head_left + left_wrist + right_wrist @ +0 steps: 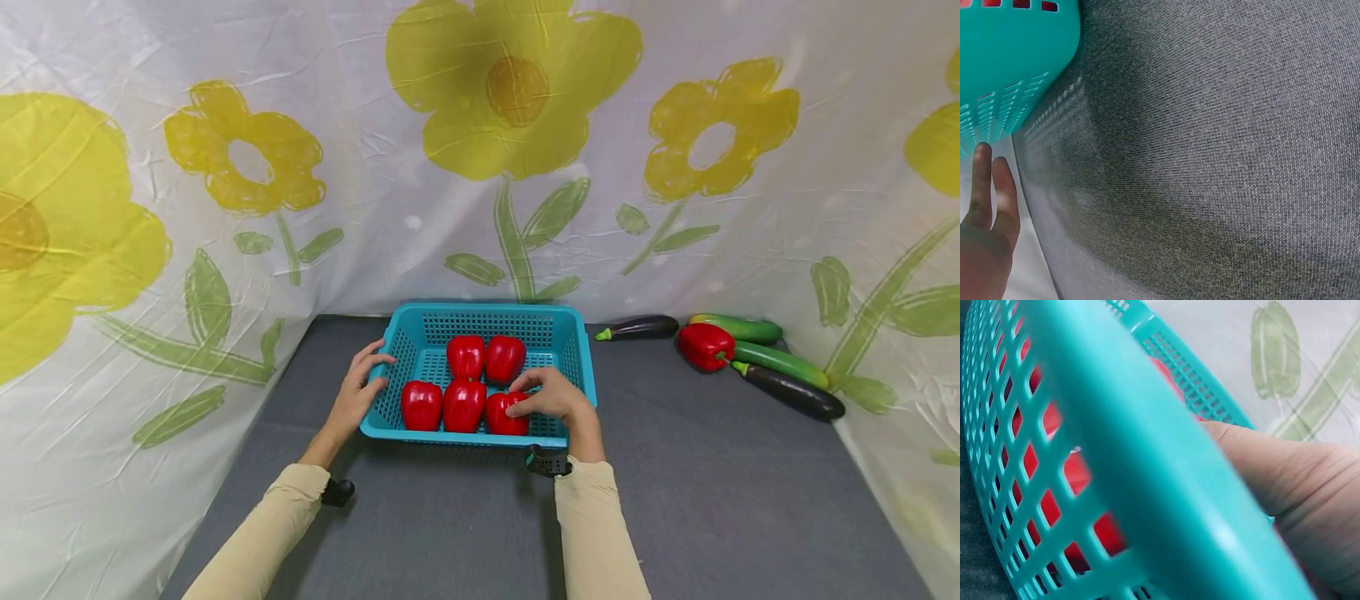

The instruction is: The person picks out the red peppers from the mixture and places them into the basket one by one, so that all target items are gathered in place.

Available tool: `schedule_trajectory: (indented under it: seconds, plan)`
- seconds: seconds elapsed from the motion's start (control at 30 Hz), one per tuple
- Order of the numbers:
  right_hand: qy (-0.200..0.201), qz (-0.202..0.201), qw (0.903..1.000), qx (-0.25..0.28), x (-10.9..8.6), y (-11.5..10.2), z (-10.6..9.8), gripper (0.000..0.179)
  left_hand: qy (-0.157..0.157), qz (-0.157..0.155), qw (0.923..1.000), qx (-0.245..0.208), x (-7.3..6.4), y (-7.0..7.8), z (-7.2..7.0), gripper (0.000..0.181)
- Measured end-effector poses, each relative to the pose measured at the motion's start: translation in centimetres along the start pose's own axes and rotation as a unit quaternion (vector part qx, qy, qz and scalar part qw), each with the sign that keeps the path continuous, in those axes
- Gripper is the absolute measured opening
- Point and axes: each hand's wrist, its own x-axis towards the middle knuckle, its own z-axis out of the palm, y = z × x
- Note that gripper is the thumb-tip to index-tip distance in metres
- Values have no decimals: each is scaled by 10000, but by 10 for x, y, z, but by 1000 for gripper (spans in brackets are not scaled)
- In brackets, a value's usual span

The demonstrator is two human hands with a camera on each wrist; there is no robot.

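Note:
A blue perforated plastic basket (487, 310) stands on the grey cloth with several red bell peppers in it. Two of them, including a rear pepper (505, 360), are at the back and three form a front row. My right hand (558, 396) reaches over the front rim and grips the front-right bell pepper (504, 417) between thumb and fingers. In the right wrist view the rim (1116, 444) hides most of that grip. At the basket's left side my left hand (360, 387) touches the rim with fairly straight fingers (982, 181).
To the right lie a dark eggplant (641, 327), another red bell pepper (705, 347), two green zucchinis (780, 363) and a second eggplant (791, 392). Behind the table hangs a white curtain (360, 233) with yellow flowers, close to the basket's back.

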Motion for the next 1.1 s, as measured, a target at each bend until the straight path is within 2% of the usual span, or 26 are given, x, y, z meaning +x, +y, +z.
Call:
schedule_trajectory:
  seconds: [0.07,0.23,0.57,0.87,1.1]
  plan:
    - [-33,-38,10000,16,-1,-1,-1,34,-23,-67,10000,11,-1,13,-1,30]
    - [-161,-290,9993,164,-5,-6,-8,49,-14,-64,10000,32,-1,15,0,30]
    - [-377,-653,9960,471,-15,-16,-26,68,-20,16,10000,-31,0,17,-1,30]
    - [-470,-846,9933,629,-25,-21,-38,70,-15,14,10000,-42,-1,16,-1,29]
    - [-413,-1112,9887,919,-30,-16,-49,64,-44,64,10000,-54,0,15,-1,29]
